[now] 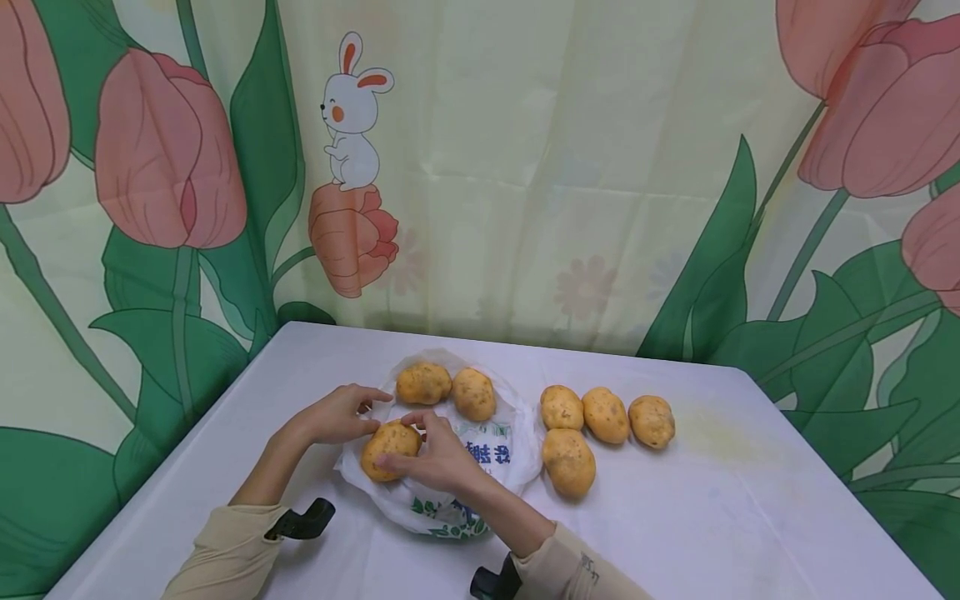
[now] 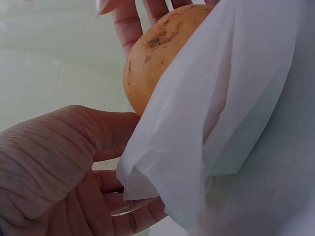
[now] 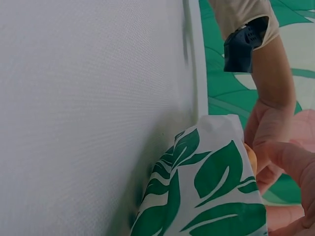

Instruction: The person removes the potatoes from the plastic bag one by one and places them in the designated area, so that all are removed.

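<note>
In the head view, my right hand (image 1: 442, 458) grips a potato (image 1: 388, 448) at the left side of a white plastic bag (image 1: 517, 467), thumb on the near side and fingers on the far side. My left hand (image 1: 341, 417) is just left of that potato, its thumb and fingers apart at the bag's edge. In the left wrist view, the bag (image 2: 182, 113) covers part of the potato (image 2: 152, 59) and hides some fingertips. Two more potatoes, one on the left (image 1: 423, 383) and one on the right (image 1: 474, 394), rest on the bag's far part.
Several potatoes (image 1: 606, 415) lie on the white tablecloth (image 1: 712, 517) right of the bag, one (image 1: 568, 464) nearer the front. Green leaves are printed on the bag (image 3: 221, 187) in the right wrist view. Behind the table hangs a tulip-patterned curtain (image 1: 495, 208).
</note>
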Motion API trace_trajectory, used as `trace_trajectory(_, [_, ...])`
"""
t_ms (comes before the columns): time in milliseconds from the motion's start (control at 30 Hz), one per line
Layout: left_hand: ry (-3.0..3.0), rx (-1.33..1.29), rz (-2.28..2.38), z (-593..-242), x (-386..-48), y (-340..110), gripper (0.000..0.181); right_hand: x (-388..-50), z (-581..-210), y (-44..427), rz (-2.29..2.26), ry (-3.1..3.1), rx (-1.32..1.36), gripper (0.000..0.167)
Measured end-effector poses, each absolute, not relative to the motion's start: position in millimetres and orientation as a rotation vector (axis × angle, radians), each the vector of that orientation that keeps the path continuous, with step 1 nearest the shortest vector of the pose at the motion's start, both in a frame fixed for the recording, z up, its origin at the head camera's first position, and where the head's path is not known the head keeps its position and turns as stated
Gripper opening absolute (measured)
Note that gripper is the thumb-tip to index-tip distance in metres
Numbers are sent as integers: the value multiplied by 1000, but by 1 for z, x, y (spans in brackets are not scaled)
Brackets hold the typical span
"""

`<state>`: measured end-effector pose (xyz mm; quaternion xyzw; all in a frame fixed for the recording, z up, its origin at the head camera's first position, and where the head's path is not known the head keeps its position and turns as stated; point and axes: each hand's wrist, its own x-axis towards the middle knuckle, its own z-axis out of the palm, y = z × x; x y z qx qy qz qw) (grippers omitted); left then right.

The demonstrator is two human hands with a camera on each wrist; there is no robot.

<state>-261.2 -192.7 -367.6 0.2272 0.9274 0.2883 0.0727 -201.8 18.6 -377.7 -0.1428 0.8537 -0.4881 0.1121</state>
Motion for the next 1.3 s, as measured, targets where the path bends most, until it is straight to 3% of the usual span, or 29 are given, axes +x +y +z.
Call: trace_trajectory(1300, [2785,748,862,-369,-262,-194,44,-204,-382,24,-1563,2493,-402,70])
